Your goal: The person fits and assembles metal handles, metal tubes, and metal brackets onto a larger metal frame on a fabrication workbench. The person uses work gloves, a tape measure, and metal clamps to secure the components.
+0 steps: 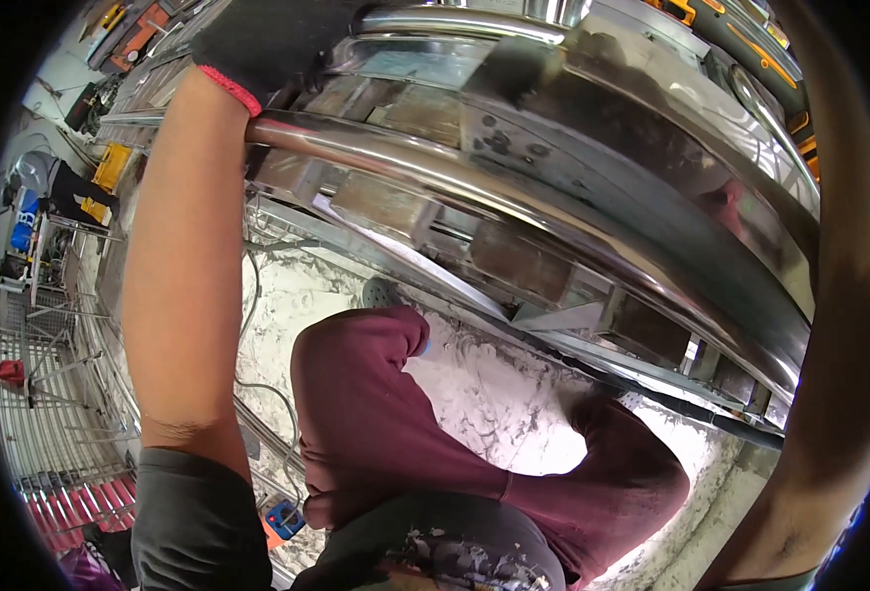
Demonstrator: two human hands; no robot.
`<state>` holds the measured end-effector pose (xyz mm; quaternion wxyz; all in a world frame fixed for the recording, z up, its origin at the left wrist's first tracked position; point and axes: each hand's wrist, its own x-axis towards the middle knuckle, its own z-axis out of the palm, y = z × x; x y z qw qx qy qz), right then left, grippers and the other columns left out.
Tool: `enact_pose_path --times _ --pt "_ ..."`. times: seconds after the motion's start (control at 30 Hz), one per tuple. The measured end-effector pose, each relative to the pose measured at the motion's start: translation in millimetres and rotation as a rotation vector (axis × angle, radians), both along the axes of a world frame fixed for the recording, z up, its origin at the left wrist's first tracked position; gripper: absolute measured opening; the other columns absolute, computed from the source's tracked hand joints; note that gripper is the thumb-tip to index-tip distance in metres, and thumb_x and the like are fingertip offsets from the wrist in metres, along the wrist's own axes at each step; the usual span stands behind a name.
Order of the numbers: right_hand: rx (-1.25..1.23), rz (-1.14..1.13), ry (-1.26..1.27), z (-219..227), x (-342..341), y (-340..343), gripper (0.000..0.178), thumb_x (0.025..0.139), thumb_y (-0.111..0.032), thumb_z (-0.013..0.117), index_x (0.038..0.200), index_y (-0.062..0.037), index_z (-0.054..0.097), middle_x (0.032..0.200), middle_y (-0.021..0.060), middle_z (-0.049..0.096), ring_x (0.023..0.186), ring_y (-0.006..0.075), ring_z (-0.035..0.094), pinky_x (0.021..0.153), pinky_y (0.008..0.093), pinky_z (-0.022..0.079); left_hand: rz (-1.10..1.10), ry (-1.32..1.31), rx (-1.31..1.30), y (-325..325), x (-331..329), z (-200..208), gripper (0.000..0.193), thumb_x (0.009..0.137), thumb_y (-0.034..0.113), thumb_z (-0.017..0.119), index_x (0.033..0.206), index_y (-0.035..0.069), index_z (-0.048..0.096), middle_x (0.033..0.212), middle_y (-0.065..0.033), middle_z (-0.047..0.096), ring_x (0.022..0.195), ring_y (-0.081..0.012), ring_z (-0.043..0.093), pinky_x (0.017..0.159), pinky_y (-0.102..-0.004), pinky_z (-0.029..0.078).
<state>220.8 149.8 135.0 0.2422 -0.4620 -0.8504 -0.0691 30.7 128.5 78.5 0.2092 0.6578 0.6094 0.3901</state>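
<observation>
My left hand (269, 44), in a black glove with a red cuff, is at the top left against shiny metal tubing. An upper polished tube (465, 22) runs up to the glove and disappears behind it. The dark glove and the picture's edge hide how its fingers are set. Just below the cuff, a long thicker polished tube (396, 148) starts and sweeps down to the right. Beside it lies a broad metal plate (553, 148) with dark smudges and reflections. My right forearm rises along the right edge, its hand out of view.
Flat steel pieces and crossbars (514, 264) make up a frame under the tubes. A dark cable or hose (652, 387) follows its lower edge. White-dusted floor (504, 414) lies around my legs. At far left are a metal rack (46, 394) and another person (66, 187).
</observation>
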Motion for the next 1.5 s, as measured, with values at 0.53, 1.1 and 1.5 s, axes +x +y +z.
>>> enact_pose_path --times 0.53,1.1,1.5 --pt "-0.274 0.01 -0.032 -24 19 18 0.048 0.093 -0.001 0.071 0.137 0.0116 0.057 0.135 0.0266 0.062 0.118 0.029 0.066 0.104 0.0367 0.055 -0.096 0.433 0.089 3 -17 -8 0.026 0.098 0.016 0.066 0.119 0.004 0.076 0.101 -0.0043 0.077 0.089 -0.0106 0.065 0.079 -0.0264 0.053" --pt "-0.601 -0.086 -0.147 -3 34 54 0.05 0.094 0.001 0.07 0.14 0.0139 0.053 0.143 0.0282 0.057 0.124 0.0299 0.063 0.107 0.0367 0.054 -0.037 -0.123 -0.002 9 1 -8 0.018 0.09 0.013 0.078 0.102 0.0 0.076 0.089 -0.0022 0.073 0.075 -0.0101 0.065 0.065 -0.0249 0.051" --pt "-0.851 -0.033 -0.111 13 38 72 0.061 0.093 0.006 0.068 0.146 0.0173 0.04 0.158 0.0294 0.039 0.135 0.0312 0.054 0.116 0.0362 0.048 -0.044 -0.131 -0.025 6 5 -3 0.022 0.09 0.014 0.078 0.108 0.002 0.074 0.091 -0.0013 0.072 0.075 -0.0098 0.064 0.065 -0.0245 0.05"
